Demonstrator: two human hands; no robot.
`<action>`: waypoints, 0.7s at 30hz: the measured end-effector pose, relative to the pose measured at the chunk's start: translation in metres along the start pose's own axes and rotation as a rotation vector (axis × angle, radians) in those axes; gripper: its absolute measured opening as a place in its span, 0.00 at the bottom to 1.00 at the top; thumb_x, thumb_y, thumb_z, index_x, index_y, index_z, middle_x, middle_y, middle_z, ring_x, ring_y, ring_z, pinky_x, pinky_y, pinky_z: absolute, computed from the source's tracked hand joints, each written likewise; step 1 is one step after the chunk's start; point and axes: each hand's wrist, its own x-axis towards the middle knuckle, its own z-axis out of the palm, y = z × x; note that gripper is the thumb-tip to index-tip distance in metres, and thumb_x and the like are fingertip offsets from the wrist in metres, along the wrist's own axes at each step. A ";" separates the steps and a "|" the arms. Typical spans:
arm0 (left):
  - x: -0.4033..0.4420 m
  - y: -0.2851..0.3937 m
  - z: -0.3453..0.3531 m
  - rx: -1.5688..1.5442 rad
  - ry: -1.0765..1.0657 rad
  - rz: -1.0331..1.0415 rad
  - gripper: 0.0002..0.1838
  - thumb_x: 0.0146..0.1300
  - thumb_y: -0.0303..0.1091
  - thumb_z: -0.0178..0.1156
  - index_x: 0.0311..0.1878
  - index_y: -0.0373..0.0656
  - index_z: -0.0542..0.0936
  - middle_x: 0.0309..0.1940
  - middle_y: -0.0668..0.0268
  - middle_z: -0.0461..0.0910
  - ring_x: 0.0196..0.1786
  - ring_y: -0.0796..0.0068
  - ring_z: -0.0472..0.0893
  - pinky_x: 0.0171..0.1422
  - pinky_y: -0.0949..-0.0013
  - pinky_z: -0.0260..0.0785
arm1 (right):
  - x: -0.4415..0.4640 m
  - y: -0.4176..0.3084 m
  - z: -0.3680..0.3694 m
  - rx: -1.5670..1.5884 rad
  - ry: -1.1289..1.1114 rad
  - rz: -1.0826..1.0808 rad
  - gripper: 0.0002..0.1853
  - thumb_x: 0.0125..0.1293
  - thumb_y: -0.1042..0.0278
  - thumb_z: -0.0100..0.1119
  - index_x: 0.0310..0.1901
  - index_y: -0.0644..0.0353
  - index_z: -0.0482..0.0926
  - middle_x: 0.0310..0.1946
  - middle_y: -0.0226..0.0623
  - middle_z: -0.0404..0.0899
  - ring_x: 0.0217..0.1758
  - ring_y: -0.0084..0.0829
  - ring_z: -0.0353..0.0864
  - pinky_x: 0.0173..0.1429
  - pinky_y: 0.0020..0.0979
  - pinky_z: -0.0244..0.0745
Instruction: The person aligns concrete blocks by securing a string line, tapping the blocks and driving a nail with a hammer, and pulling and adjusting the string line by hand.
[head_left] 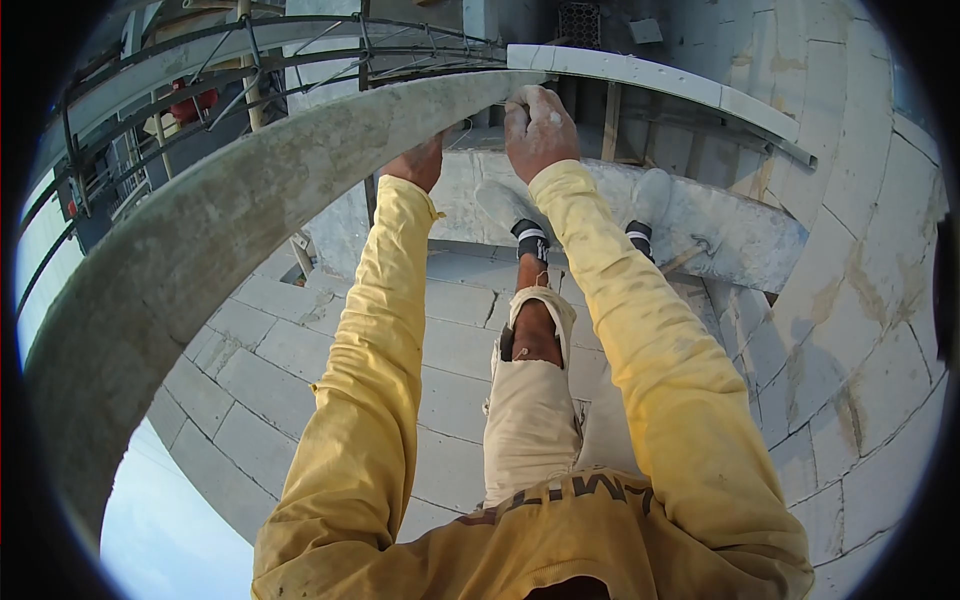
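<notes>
A long grey plank [270, 165], coated with dried cement, runs from the lower left up to my hands; the wide lens makes it look curved. My left hand [418, 163] grips its near edge, the fingers hidden behind the board. Further along, my right hand [540, 132], dusty with white powder, is closed at the plank's far end with its fingers curled. Both arms reach forward in yellow sleeves. Below my hands, my feet in grey shoes [652, 196] stand on a second cement-stained board [735, 235].
A wall of pale grey blocks [270, 370] curves around below and to the right. Dark lattice steel bars [330, 55] cross the upper left. A long white beam [650, 75] lies beyond my right hand. A deep drop with a crate [579, 24] shows at the top.
</notes>
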 end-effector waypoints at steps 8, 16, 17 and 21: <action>0.006 -0.021 0.002 0.430 0.112 0.249 0.12 0.62 0.35 0.64 0.46 0.42 0.85 0.40 0.59 0.86 0.43 0.63 0.84 0.51 0.62 0.74 | 0.002 -0.010 -0.003 -0.069 0.001 0.016 0.06 0.68 0.65 0.54 0.44 0.53 0.76 0.46 0.40 0.78 0.50 0.46 0.80 0.54 0.42 0.76; -0.023 -0.047 -0.010 0.026 -0.013 -0.143 0.20 0.65 0.38 0.64 0.57 0.37 0.78 0.40 0.56 0.85 0.44 0.64 0.84 0.48 0.66 0.75 | -0.001 0.004 -0.025 0.057 -0.003 0.096 0.10 0.67 0.64 0.58 0.47 0.54 0.79 0.47 0.43 0.81 0.49 0.47 0.82 0.54 0.41 0.77; -0.033 -0.038 -0.019 0.043 -0.030 -0.198 0.24 0.65 0.38 0.64 0.60 0.36 0.76 0.43 0.54 0.84 0.45 0.64 0.84 0.49 0.66 0.75 | -0.004 0.008 -0.034 0.071 0.004 0.121 0.11 0.67 0.64 0.59 0.48 0.54 0.79 0.47 0.43 0.82 0.49 0.47 0.82 0.54 0.41 0.77; -0.131 -0.066 -0.032 0.108 -0.006 -0.429 0.38 0.61 0.42 0.69 0.71 0.37 0.66 0.57 0.48 0.78 0.52 0.61 0.84 0.52 0.65 0.74 | -0.047 0.050 -0.082 -0.067 -0.090 0.208 0.13 0.66 0.63 0.59 0.50 0.57 0.80 0.49 0.47 0.82 0.52 0.48 0.81 0.57 0.42 0.76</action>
